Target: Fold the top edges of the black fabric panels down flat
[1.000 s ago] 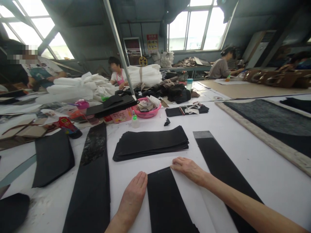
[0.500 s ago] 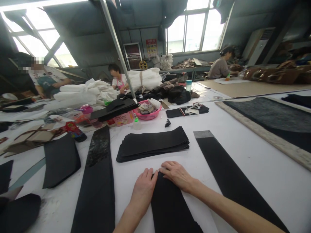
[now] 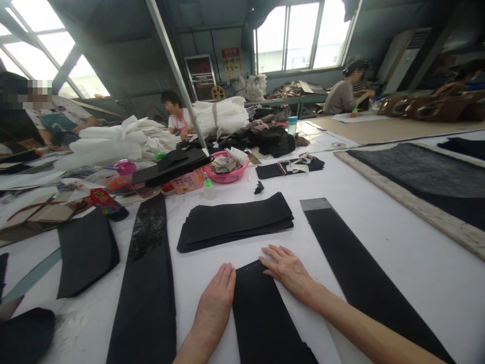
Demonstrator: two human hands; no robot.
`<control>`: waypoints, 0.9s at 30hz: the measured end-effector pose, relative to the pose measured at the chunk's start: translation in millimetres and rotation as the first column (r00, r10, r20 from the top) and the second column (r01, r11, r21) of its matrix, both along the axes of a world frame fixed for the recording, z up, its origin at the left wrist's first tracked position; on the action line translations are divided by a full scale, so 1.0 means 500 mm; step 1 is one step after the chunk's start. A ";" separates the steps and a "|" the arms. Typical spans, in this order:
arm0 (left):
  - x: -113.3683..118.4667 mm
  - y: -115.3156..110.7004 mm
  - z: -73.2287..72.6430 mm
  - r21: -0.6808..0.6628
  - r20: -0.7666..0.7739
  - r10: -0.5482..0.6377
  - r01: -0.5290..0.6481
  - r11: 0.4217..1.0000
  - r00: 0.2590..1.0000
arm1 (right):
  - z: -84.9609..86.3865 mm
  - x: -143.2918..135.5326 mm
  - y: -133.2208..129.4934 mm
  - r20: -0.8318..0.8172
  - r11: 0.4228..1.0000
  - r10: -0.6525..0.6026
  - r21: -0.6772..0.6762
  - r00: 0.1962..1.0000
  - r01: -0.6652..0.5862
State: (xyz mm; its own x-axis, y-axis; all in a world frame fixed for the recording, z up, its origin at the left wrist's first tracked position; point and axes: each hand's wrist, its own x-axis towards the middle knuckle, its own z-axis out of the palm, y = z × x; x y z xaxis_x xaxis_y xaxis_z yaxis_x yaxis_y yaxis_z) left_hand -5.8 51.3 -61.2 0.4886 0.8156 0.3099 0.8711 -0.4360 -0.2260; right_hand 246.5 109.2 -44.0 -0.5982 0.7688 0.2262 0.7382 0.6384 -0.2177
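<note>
A black strip of sheet material [image 3: 261, 308] lies lengthwise in front of me on the white tabletop. Its left edge meets the outstretched fingers of my left hand [image 3: 215, 298], which are side by side and lie flat. My right hand [image 3: 286, 268] rests at the far right corner of the strip, fingers spread, thumb side towards the sheet. Neither hand is closed round anything. Just beyond both hands is a stack of black pieces [image 3: 235, 222], slightly fanned at its ends.
Long black strips lie to the left [image 3: 146, 298] and right [image 3: 364, 268]. Behind the stack are a small green-capped bottle [image 3: 208, 190], a pink basket [image 3: 227, 176] with scraps, and a black bundle [image 3: 265, 171]. A red bottle [image 3: 108, 203] lies left. Several people sit or stand farther back.
My hands have moved apart along the strip's far end, left hand leftward and right hand rightward, uncovering that edge. The view has shifted slightly.
</note>
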 end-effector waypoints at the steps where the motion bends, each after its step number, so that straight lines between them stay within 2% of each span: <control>1: -0.007 -0.002 -0.004 -0.005 0.039 0.001 -0.001 1.000 0.999 | 0.006 0.004 0.001 -0.009 0.998 -0.030 -0.047 1.000 0.029; 5: -0.018 0.000 -0.016 -0.027 0.230 0.018 -0.012 1.000 0.973 | 0.042 -0.003 0.013 -0.015 0.983 -0.131 -0.129 0.991 0.128; 8: -0.012 0.005 -0.014 -0.094 0.385 0.049 -0.014 0.996 0.921 | 0.064 -0.039 0.024 -0.001 0.978 -0.116 -0.172 0.993 0.115; 11: -0.011 0.008 -0.001 -0.255 0.579 0.144 0.011 0.967 0.802 | 0.072 -0.081 0.035 0.030 0.969 -0.092 -0.229 0.995 0.097; 13: -0.014 0.011 0.013 -0.332 0.657 0.208 0.031 0.943 0.725 | 0.072 -0.099 0.043 0.039 0.955 -0.106 -0.273 0.994 0.112; 17: -0.011 0.019 0.047 -0.377 0.697 0.240 0.060 0.924 0.676 | 0.073 -0.104 0.052 0.009 0.915 -0.131 -0.383 0.991 0.124; 20: 0.012 0.023 0.073 -0.408 0.719 0.245 0.109 0.906 0.650 | 0.079 -0.092 0.046 -0.068 0.893 -0.132 -0.440 0.989 0.089; 27: 0.068 0.021 0.107 -0.424 0.762 0.257 0.158 0.892 0.594 | 0.107 -0.068 0.012 -0.237 0.888 -0.078 -0.459 0.968 -0.040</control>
